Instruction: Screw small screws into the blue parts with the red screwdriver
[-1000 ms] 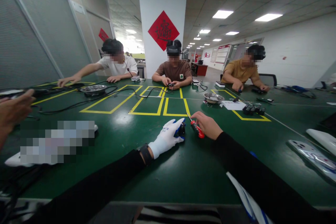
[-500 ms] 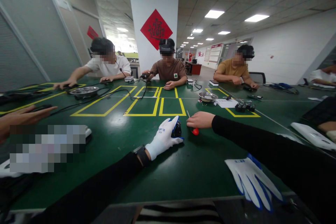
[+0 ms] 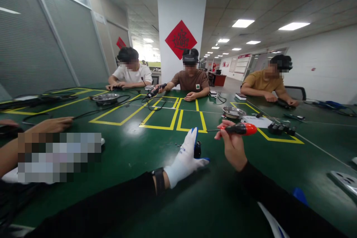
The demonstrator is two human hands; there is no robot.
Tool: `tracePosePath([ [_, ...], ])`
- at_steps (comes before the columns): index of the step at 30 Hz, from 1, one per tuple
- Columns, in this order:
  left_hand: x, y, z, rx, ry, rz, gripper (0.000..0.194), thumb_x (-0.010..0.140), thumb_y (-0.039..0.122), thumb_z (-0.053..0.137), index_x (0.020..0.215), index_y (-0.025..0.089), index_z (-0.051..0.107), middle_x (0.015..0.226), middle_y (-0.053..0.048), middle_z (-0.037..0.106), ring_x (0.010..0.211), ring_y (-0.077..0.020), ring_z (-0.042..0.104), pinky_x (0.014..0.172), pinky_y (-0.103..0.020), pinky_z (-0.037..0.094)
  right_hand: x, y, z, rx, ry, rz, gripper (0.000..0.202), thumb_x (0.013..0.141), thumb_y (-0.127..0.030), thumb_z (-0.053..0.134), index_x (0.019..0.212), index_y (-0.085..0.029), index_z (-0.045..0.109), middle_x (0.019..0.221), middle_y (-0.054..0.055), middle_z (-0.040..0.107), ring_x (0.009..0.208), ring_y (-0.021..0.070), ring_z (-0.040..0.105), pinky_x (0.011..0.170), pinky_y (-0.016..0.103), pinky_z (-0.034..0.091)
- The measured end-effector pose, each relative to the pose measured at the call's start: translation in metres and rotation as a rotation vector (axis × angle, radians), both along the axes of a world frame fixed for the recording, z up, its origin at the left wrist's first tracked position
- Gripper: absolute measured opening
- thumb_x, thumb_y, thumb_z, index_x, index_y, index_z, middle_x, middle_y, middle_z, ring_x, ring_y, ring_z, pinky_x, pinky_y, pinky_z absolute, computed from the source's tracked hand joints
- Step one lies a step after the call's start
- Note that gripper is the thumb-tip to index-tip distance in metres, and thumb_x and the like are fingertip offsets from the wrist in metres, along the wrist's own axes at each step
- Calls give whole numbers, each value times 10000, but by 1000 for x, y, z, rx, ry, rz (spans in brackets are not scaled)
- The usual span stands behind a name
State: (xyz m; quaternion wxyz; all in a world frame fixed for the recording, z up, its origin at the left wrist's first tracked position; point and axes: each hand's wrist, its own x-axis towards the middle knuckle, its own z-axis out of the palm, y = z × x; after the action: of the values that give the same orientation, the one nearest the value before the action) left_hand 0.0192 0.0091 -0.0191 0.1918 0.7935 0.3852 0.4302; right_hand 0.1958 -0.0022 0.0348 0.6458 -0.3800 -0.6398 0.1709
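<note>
My left hand [image 3: 185,158] wears a white glove with blue edging and rests on the green table [image 3: 134,200]. Its fingers are stretched out and the thumb is spread away from them. In the gap between thumb and fingers stands a small black cylindrical part [image 3: 198,150], close to the palm. My bare right hand [image 3: 234,150] is raised to the right of it, with fingers closed on a screwdriver [image 3: 242,129]. The screwdriver has a red and black handle, lies nearly level, and its thin shaft points left. Small bits like screws [image 3: 178,145] lie beyond the left hand.
Yellow tape outlines [image 3: 157,128] mark the table ahead. A metal bowl [image 3: 234,112], a white paper [image 3: 256,121] and several black parts [image 3: 281,128] lie at right. Another glove [image 3: 272,219] is partly under my right arm. A neighbour's arm [image 3: 16,148] reaches in from the left.
My right hand has lifted from the table and turned, bringing the screwdriver up to nearly level. My left hand stays beside the black part. The view has shifted left.
</note>
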Motion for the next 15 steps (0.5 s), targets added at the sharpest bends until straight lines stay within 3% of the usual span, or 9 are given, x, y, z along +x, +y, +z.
tracePosePath([
  [4, -4, 3, 5, -218, -98, -151, 821, 717, 278, 712, 1433, 200, 317, 1437, -119, 420, 1325, -269, 400, 1126, -438, 308, 2, -16, -5, 4, 58, 42, 182, 932, -383, 447, 963, -204, 458, 779, 7, 659, 447, 109, 584, 461, 254, 477],
  [7, -7, 2, 6, -315, -148, -256, 704, 772, 211, 647, 1411, 244, 354, 1337, -79, 540, 1214, -226, 529, 1071, -411, 393, -5, -25, -6, 48, 132, 107, 195, 940, -408, 420, 967, -215, 425, 649, -35, 617, 403, 115, 560, 399, 238, 443],
  [15, -11, -1, 6, -255, -130, -190, 759, 702, 215, 710, 1391, 194, 391, 1396, -108, 479, 1268, -261, 474, 1089, -428, 365, -25, -37, -22, 42, 150, 360, 151, 955, -339, 415, 1067, -239, 429, 718, -38, 575, 466, 95, 562, 439, 236, 452],
])
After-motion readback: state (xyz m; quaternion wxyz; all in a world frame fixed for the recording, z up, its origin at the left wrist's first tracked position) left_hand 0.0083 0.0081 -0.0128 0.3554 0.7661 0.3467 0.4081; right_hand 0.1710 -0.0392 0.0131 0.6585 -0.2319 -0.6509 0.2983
